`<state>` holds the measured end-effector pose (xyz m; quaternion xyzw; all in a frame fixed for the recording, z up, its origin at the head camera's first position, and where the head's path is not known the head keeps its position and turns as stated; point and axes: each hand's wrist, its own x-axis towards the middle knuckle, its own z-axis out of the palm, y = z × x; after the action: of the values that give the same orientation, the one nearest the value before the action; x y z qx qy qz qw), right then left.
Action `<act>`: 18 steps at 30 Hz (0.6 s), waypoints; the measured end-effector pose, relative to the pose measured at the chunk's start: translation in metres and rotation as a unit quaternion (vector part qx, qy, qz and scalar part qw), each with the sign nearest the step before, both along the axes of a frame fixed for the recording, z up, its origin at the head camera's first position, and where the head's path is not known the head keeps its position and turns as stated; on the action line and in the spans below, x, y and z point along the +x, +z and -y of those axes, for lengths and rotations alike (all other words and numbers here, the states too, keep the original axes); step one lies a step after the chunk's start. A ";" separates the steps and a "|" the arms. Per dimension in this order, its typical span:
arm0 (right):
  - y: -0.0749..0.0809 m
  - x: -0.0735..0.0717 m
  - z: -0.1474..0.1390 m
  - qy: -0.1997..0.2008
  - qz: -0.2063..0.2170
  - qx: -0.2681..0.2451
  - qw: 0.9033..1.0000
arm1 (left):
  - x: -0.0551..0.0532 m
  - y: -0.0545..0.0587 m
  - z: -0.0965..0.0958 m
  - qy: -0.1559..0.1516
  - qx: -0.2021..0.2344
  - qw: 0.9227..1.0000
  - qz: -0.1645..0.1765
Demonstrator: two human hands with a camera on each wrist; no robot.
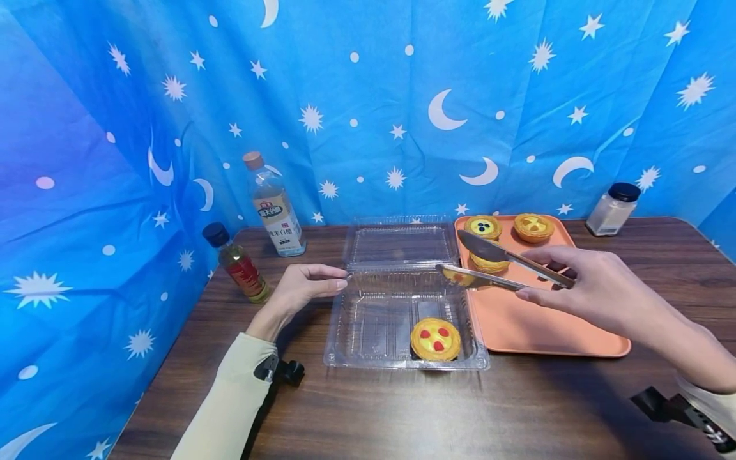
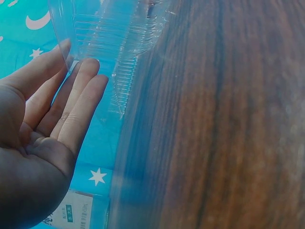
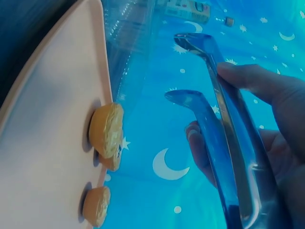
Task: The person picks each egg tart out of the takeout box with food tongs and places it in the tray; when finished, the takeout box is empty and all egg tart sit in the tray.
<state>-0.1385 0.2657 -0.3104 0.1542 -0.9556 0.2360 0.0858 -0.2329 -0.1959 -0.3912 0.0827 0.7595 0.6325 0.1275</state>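
My left hand (image 1: 301,291) pinches the left edge of a hinged clear plastic container (image 1: 368,319), whose lid (image 1: 397,246) lies folded back. Inside its front right part sits an egg tart with red berries (image 1: 435,340). My right hand (image 1: 598,281) holds metal tongs (image 3: 233,138), thumb on one arm and fingers on the other. The tongs' tips are spread apart with nothing between them, above the left side of an orange tray (image 1: 552,332). On that tray are a blueberry-topped tart (image 1: 482,226), a tart with yellow pieces (image 1: 533,228) and another tart (image 1: 487,263) partly hidden by the tongs.
A clear bottle with an orange cap (image 1: 277,214) and a dark-capped bottle with a red label (image 1: 241,265) stand left of the container. A black-lidded jar (image 1: 614,209) stands at the back right. A blue star-patterned cloth (image 1: 391,89) hangs behind the wooden table (image 1: 391,415).
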 end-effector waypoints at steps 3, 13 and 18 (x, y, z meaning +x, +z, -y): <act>0.000 0.001 0.003 0.024 -0.004 -0.001 1.000 | 0.000 0.000 0.000 0.000 -0.002 1.000 -0.002; 0.002 0.004 0.014 0.077 0.012 0.021 0.997 | 0.000 0.000 0.000 -0.006 0.006 1.000 -0.004; 0.003 0.005 0.018 0.098 0.042 0.019 0.994 | -0.001 -0.001 0.000 -0.006 0.005 1.000 -0.006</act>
<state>-0.1335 0.2479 -0.3071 0.2385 -0.9429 0.2316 0.0191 -0.2337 -0.1964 -0.3918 0.0921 0.7563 0.6352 0.1268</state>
